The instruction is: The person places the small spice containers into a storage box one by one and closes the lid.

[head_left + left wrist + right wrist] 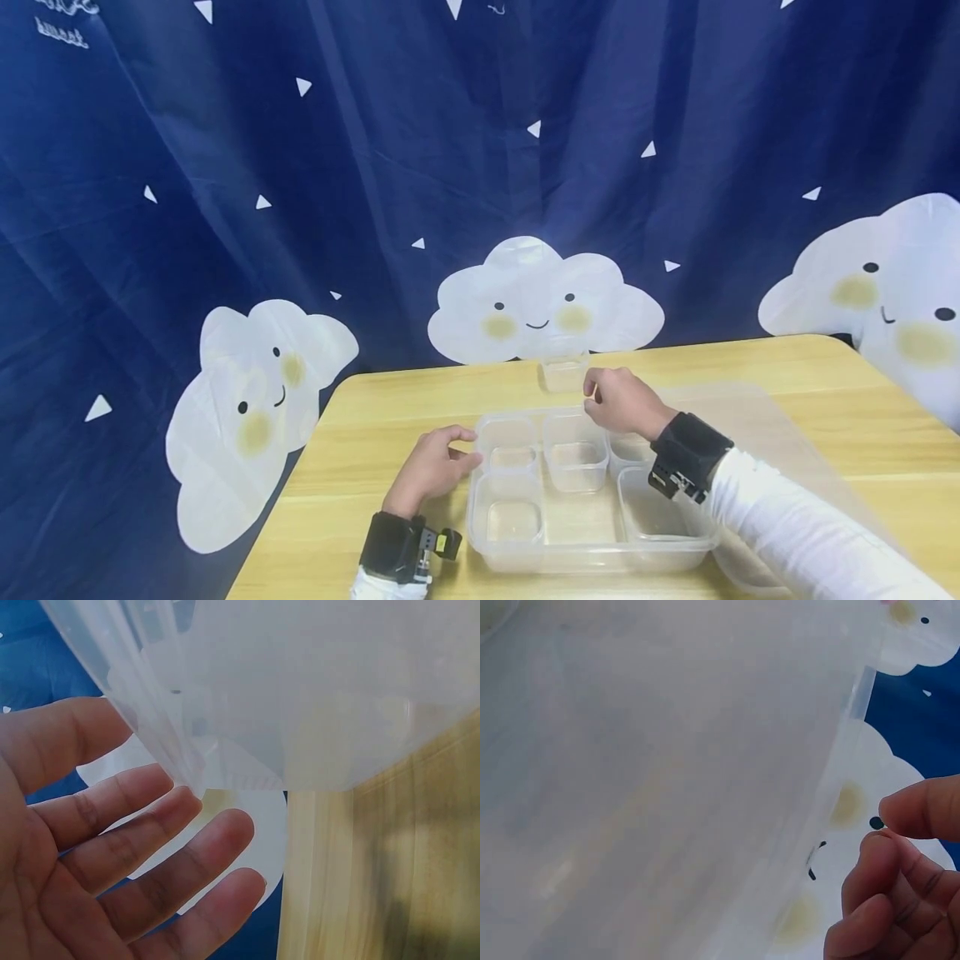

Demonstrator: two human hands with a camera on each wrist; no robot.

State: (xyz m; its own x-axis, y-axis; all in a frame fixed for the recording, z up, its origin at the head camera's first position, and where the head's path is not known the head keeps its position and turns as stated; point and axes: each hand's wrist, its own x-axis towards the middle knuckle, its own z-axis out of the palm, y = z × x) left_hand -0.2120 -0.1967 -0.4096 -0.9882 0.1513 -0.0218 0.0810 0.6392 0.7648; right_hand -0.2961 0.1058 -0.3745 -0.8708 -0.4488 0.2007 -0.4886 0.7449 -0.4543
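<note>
A clear plastic tray (592, 554) sits on the wooden table and holds several small clear cups, among them a middle cup (575, 454). My left hand (438, 462) rests by the tray's left side, its fingers (135, 847) straight and spread next to the clear wall (262, 690), holding nothing. My right hand (618, 404) hovers over the tray's back edge. Its fingers (900, 877) are curled, the thumb close to the index, and I see nothing between them. Clear plastic (667, 787) fills most of the right wrist view.
One loose clear cup (564, 372) stands behind the tray near the table's back edge. A clear lid (780, 442) lies on the table to the right, under my right sleeve. A blue cloud-print curtain (480, 167) hangs behind the table (375, 400).
</note>
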